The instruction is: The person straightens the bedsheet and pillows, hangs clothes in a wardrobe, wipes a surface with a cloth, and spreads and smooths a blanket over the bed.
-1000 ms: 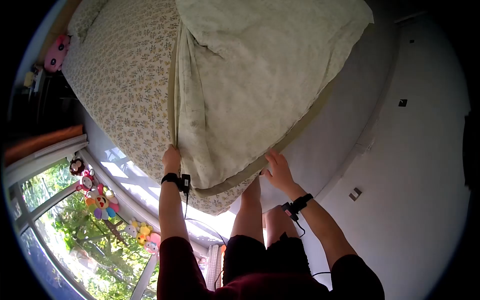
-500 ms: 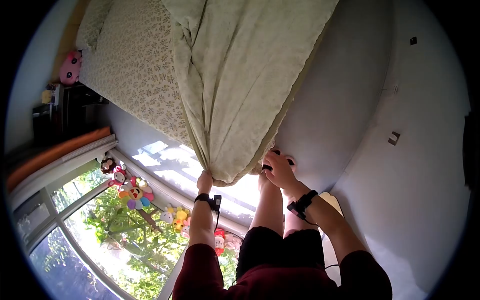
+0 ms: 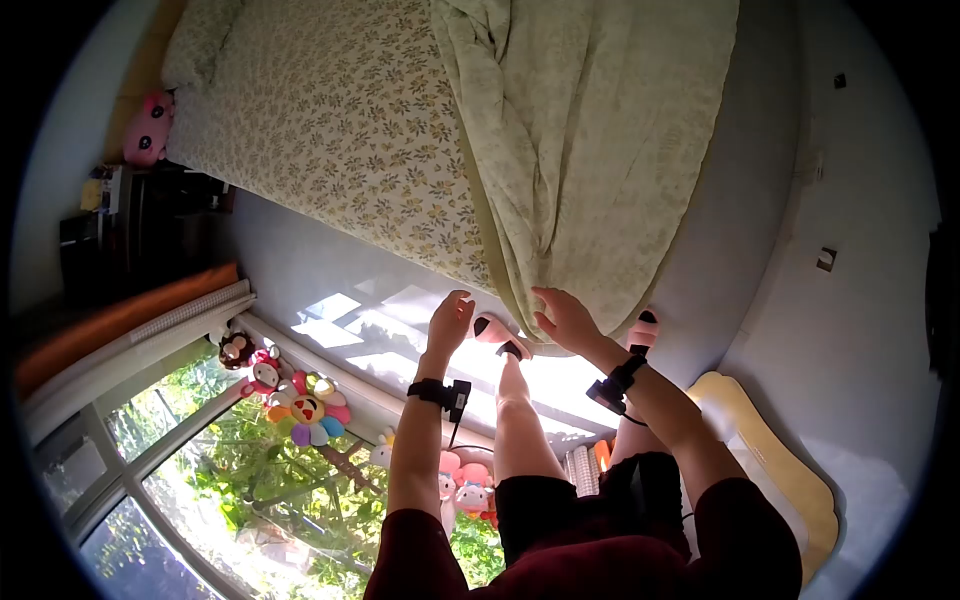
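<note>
A pale green quilt (image 3: 620, 150) lies over one end of the bed, bunched into folds along its left edge, its lower corner hanging down over the bed's side. My left hand (image 3: 452, 322) is in the air left of that corner, fingers loosely bent and holding nothing. Over the hanging corner is my right hand (image 3: 568, 320), thumb and fingers apart, with no cloth gripped; whether it touches the quilt I cannot tell. Beside the quilt the floral bed sheet (image 3: 370, 150) is uncovered.
Below the hands, my feet wear pink slippers (image 3: 645, 328) on the sunlit grey floor (image 3: 390, 310). Plush toys (image 3: 305, 408) line the window at lower left. A yellow-edged board (image 3: 800, 470) stands by the right wall. A pink plush (image 3: 148, 130) sits near the pillow (image 3: 195, 50).
Both hands have let go of the quilt's edge; the left has come away from it. The quilt's corner hangs lower right in view, and the view has shifted, showing more sheet.
</note>
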A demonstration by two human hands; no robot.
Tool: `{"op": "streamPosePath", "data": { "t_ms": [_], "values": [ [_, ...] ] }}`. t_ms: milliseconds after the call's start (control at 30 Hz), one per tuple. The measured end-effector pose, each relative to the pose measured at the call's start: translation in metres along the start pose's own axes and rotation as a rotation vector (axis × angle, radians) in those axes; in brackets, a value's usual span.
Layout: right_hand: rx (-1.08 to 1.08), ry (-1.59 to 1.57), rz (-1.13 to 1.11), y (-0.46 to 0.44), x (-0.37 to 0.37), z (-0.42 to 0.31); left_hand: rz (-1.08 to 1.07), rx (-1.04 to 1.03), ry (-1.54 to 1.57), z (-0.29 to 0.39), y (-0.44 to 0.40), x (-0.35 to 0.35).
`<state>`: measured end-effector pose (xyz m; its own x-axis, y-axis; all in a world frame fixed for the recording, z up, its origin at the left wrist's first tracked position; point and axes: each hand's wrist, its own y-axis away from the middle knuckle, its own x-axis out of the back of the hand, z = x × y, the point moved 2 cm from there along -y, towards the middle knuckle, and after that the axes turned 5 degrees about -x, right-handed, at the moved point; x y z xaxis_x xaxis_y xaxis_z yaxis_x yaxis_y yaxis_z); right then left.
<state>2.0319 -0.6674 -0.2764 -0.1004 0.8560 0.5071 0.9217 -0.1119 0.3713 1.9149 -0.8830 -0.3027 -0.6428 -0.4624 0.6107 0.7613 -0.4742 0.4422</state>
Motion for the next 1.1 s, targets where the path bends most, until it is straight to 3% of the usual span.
{"op": "streamPosePath", "data": {
  "t_ms": [100, 167, 233, 300, 367, 433, 500, 600, 733, 867, 933, 1000, 1100],
  "values": [
    [0.037, 0.063, 0.137, -0.041, -0.046, -0.02, -0.011, -0.102, 0.031, -0.012, -0.007, 0.044],
    [-0.075, 0.39, 0.443, -0.066, -0.069, -0.035, -0.023, -0.173, 0.003, -0.023, -0.019, 0.076],
    [-0.17, 0.479, 0.434, -0.093, -0.075, -0.042, -0.05, -0.226, -0.037, -0.028, -0.032, 0.105],
    [-0.411, 0.352, 0.302, -0.116, -0.081, -0.02, -0.047, -0.266, -0.098, -0.03, -0.056, 0.125],
    [-0.358, 0.252, 0.46, -0.108, -0.082, -0.024, -0.042, -0.343, -0.16, -0.026, -0.084, 0.136],
    [-0.255, -0.043, 0.069, -0.095, -0.097, -0.026, -0.033, -0.423, -0.22, -0.02, -0.116, 0.14],
    [-0.347, -0.173, 0.104, -0.082, -0.091, -0.037, -0.013, -0.596, -0.257, -0.011, -0.151, 0.139],
    [-0.453, -0.13, -0.004, -0.082, -0.081, -0.032, -0.009, -0.625, -0.206, 0.005, -0.217, 0.133],
    [-0.433, -0.041, 0.119, -0.103, -0.081, -0.009, -0.068, -0.581, -0.346, 0.038, -0.305, 0.141],
    [-0.622, -0.118, 0.348, -0.11, -0.062, -0.018, -0.165, -0.713, -0.505, 0.066, -0.358, 0.14],
    [-0.54, -0.089, 0.377, -0.117, -0.051, -0.03, -0.21, -0.761, -0.494, 0.084, -0.382, 0.137],
    [-0.461, -0.129, 0.362, -0.126, -0.046, -0.046, 0.014, -1.088, -0.815, 0.096, -0.395, 0.134],
    [-0.434, -0.046, 0.405, -0.149, -0.035, -0.076, 0.098, -1.174, -0.705, 0.113, -0.421, 0.127]
  ]
}}
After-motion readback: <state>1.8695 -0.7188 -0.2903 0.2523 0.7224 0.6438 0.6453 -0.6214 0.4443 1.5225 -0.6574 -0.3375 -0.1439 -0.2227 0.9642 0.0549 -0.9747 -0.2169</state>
